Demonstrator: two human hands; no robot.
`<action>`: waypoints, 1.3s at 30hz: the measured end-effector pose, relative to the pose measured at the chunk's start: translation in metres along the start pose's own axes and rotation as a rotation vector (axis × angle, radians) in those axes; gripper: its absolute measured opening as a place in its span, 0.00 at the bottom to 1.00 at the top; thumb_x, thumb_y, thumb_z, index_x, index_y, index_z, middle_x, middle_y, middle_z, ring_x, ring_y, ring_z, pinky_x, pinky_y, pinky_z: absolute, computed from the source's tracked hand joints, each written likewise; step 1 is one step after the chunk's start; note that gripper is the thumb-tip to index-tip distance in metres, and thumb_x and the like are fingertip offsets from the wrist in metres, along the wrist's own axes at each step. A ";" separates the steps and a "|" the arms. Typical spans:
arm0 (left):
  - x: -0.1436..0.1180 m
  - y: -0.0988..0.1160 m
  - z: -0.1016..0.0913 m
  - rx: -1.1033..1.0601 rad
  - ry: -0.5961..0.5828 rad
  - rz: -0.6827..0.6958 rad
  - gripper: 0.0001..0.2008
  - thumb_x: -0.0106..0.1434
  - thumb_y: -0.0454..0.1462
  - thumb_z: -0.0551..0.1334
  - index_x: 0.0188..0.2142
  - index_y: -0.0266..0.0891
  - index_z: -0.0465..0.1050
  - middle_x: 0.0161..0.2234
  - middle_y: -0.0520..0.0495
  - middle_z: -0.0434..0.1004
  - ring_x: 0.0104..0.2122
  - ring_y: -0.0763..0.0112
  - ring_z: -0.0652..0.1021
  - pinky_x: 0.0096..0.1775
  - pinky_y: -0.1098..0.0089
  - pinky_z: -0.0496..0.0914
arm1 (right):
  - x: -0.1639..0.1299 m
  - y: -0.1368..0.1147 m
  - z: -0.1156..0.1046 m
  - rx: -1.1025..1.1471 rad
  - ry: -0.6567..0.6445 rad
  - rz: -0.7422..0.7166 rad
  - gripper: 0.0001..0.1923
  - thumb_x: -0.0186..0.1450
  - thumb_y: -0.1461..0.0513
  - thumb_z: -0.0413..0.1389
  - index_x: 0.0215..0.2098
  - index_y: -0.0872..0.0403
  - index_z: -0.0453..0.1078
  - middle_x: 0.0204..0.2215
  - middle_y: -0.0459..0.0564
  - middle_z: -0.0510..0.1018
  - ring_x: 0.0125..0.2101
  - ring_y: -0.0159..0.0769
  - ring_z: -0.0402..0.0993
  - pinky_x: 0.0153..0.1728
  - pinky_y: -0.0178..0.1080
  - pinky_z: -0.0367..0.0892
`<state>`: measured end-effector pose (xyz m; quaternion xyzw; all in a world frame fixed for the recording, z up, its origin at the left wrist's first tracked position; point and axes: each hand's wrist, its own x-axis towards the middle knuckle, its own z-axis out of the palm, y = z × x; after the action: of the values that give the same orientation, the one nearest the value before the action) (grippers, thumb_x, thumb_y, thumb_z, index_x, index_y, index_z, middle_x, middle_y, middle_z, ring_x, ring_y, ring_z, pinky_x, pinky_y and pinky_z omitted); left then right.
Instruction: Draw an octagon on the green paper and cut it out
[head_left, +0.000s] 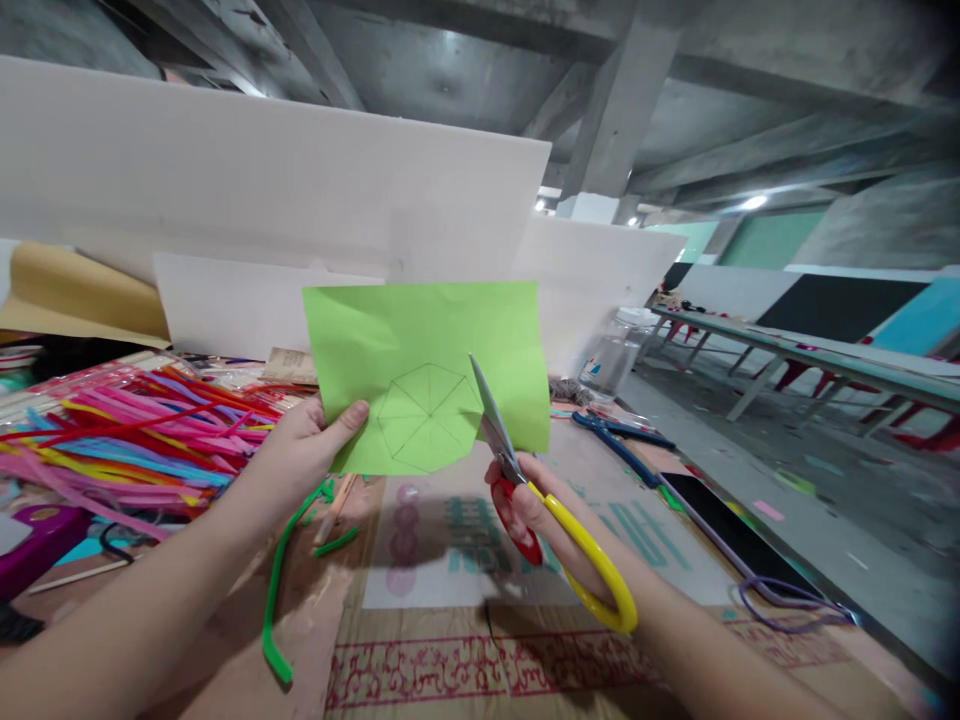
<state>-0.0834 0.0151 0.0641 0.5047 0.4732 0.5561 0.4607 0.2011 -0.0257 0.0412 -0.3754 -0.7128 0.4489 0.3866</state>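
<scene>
Both forearms enter from the bottom of the frame. Left hand [304, 445] pinches the lower left edge of the green paper [427, 375], thumb on the front face, holding the sheet upright at frame centre above the tabletop [465, 640]. Right hand [525, 505] has its fingers through the yellow and red loops of the scissors [525, 490]; the grip is closed on the handles, and the blades stand slightly apart, biting into the sheet's lower right edge.

Step in hand, by judgement: cutting along the pencilled polygon drawn on the sheet. The lower right corner is already trimmed along that outline. Continuing appears to call for turning the sheet so the next drawn side meets the blades.

Surrounding items: a pile of coloured pipe cleaners [127, 430] at left, a loose green pipe cleaner [281, 580] below the left hand, blue pliers [619, 440] and a phone [731, 535] at right. Nothing obstructs the cutting line.
</scene>
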 end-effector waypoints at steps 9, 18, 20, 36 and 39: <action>-0.002 0.003 0.002 -0.004 -0.001 -0.020 0.12 0.71 0.44 0.66 0.44 0.36 0.78 0.42 0.47 0.83 0.40 0.63 0.83 0.45 0.57 0.79 | -0.003 -0.001 0.001 -0.008 0.016 0.028 0.34 0.69 0.33 0.50 0.49 0.54 0.64 0.26 0.40 0.63 0.23 0.30 0.60 0.23 0.36 0.57; -0.001 0.003 0.003 -0.033 -0.006 -0.030 0.12 0.71 0.43 0.66 0.45 0.36 0.78 0.43 0.46 0.82 0.41 0.62 0.83 0.46 0.57 0.79 | -0.001 -0.001 0.002 0.001 0.043 0.031 0.34 0.68 0.33 0.52 0.49 0.53 0.65 0.26 0.41 0.65 0.22 0.29 0.60 0.23 0.35 0.59; -0.001 0.002 0.003 -0.039 -0.012 -0.027 0.11 0.71 0.43 0.66 0.44 0.36 0.78 0.43 0.47 0.82 0.42 0.62 0.83 0.47 0.56 0.79 | 0.000 -0.002 0.002 0.012 0.039 0.036 0.35 0.67 0.32 0.53 0.48 0.53 0.65 0.25 0.40 0.65 0.21 0.29 0.59 0.22 0.34 0.57; 0.005 -0.008 -0.001 -0.018 -0.043 -0.016 0.12 0.71 0.43 0.66 0.47 0.37 0.77 0.45 0.46 0.81 0.42 0.62 0.82 0.46 0.57 0.79 | 0.004 0.005 0.000 0.018 0.050 0.063 0.33 0.67 0.34 0.55 0.47 0.53 0.66 0.26 0.41 0.65 0.22 0.29 0.59 0.22 0.34 0.57; 0.006 -0.010 -0.002 -0.020 -0.057 -0.012 0.12 0.71 0.44 0.66 0.47 0.37 0.77 0.45 0.46 0.82 0.42 0.62 0.82 0.46 0.56 0.79 | 0.004 0.004 0.001 0.026 0.053 0.072 0.34 0.67 0.33 0.54 0.47 0.53 0.66 0.25 0.40 0.63 0.21 0.28 0.58 0.22 0.34 0.56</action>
<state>-0.0851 0.0219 0.0549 0.5127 0.4572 0.5433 0.4826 0.1992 -0.0207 0.0379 -0.4075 -0.6823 0.4617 0.3940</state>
